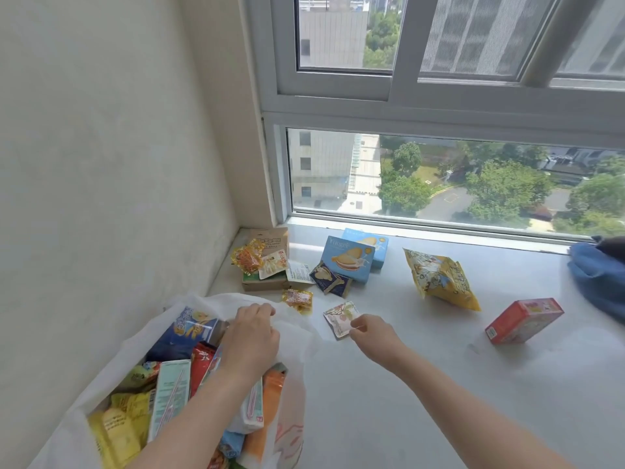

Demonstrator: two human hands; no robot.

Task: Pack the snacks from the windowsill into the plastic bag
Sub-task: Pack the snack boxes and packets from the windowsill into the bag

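The plastic bag point(297, 333) at the lower left is already stuffed with many snacks. The left hand point(252, 333) pinches the bag's rim to hold it open. The right hand point(368, 333) grips the corner of a small pink packet point(340, 318) on the windowsill point(406, 384). Still left: blue boxes point(351, 258), a yellow bag point(439, 277), a red box point(522, 321), and little packets in the corner. I think it is over half done.

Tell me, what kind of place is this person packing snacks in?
Probably a room high up in an apartment or dormitory building. A wide pale windowsill runs under a sliding window that looks down on treetops and a road, and snack packets lie scattered beside a white plastic bag.
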